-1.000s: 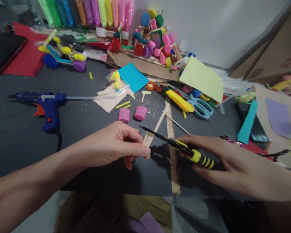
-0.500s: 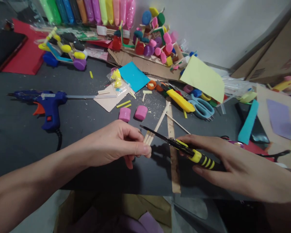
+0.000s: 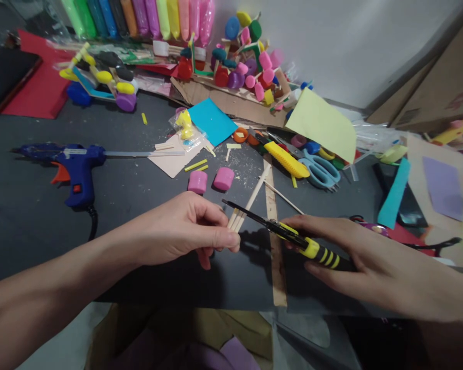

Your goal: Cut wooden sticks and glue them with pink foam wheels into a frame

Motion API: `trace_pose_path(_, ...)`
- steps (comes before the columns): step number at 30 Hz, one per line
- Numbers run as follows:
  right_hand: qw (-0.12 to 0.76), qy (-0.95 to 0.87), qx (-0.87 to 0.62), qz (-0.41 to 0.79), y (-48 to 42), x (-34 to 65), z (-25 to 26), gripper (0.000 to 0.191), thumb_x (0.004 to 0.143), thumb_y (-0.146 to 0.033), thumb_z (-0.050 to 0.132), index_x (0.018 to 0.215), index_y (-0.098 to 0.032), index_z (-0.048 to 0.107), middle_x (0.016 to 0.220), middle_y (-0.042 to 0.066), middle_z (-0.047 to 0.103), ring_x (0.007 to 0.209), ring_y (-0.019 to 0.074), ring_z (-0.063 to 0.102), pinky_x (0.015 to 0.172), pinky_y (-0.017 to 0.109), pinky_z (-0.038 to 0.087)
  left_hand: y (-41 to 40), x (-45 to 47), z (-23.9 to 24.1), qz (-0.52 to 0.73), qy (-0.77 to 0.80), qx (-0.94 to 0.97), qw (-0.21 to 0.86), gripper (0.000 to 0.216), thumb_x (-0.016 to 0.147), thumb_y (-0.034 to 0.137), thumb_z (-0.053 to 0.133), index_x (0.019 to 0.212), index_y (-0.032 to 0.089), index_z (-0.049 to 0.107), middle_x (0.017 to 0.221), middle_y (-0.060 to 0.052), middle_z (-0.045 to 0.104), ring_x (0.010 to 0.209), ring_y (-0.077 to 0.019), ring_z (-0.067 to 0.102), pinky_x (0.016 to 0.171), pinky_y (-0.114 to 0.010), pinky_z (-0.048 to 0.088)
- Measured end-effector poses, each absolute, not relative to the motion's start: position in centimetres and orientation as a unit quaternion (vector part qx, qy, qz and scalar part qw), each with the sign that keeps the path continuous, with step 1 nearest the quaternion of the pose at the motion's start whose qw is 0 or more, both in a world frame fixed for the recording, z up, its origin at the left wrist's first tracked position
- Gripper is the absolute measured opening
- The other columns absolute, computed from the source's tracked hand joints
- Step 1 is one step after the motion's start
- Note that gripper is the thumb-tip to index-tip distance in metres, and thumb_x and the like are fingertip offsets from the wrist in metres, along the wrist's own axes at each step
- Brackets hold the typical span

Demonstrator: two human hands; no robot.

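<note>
My left hand (image 3: 200,228) pinches thin wooden sticks (image 3: 250,198) between thumb and fingers, with one longer stick slanting up and away. In my right hand (image 3: 343,246) are black-and-yellow pliers (image 3: 289,234), their narrow dark jaws lying across the sticks just above my left thumb. Whether the jaws grip the wood cannot be made out. Beneath the pliers a flat wooden strip (image 3: 280,277) runs along the dark table, and a thin loose stick (image 3: 283,195) lies beside it. Two pink caps (image 3: 224,179) stand just beyond my left hand.
A blue glue gun (image 3: 79,169) lies at left. Beyond my hands are a yellow cutter (image 3: 285,159), blue-handled scissors (image 3: 318,169) and a blue sheet (image 3: 212,121). Small craft models (image 3: 100,82) and colored clay packs (image 3: 173,18) line the back. A phone (image 3: 407,200) is at right.
</note>
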State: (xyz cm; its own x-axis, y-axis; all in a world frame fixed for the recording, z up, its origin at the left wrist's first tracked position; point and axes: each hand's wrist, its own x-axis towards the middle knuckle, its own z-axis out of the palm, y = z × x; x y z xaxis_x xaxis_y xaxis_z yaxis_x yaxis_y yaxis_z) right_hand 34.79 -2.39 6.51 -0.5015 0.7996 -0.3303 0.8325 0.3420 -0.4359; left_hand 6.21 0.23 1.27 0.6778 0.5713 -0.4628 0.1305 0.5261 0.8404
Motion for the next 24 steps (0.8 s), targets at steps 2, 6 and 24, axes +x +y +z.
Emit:
trace_pose_path(2, 0.032, 0.817, 0.501, -0.284, -2.4, 34.6, 6.6, 0.05, 0.082, -0.043, 0.059, 0.128, -0.025, 0.068, 0.114, 0.007, 0.077, 0.093, 0.0315, 0.076, 0.076, 0.04, 0.065, 0.2, 6.2, 1.3, 0.139, 0.376, 0.468, 0.788, 0.018, 0.077, 0.031, 0.077, 0.07, 0.015, 0.074, 0.074, -0.001, 0.063, 0.061, -0.01, 0.059, 0.051, -0.018, 0.055)
trace_pose_path(6, 0.029, 0.81, 0.513, -0.282, -2.4, 34.4, 6.6, 0.049, 0.081, -0.04, 0.059, 0.126, -0.025, 0.069, 0.11, 0.007, 0.078, 0.091, 0.0316, 0.076, 0.077, 0.04, 0.065, 0.2, 6.3, 1.3, 0.14, 0.375, 0.464, 0.791, 0.016, 0.074, 0.03, 0.079, 0.07, 0.015, 0.074, 0.072, -0.001, 0.063, 0.06, -0.0105, 0.059, 0.051, -0.019, 0.055)
trace_pose_path(24, -0.049, 0.805, 0.521, -0.279, -2.9, 33.5, 5.1, 0.037, 0.089, -0.034, 0.051, 0.122, -0.023, 0.065, 0.117, 0.008, 0.075, 0.099, 0.0281, 0.073, 0.079, 0.035, 0.06, 0.2, 7.4, 0.7, 0.294, 0.391, 0.381, 0.785, 0.013, 0.088, 0.028, 0.063, 0.088, 0.015, 0.062, 0.068, 0.002, 0.056, 0.052, -0.0077, 0.051, 0.041, -0.017, 0.045)
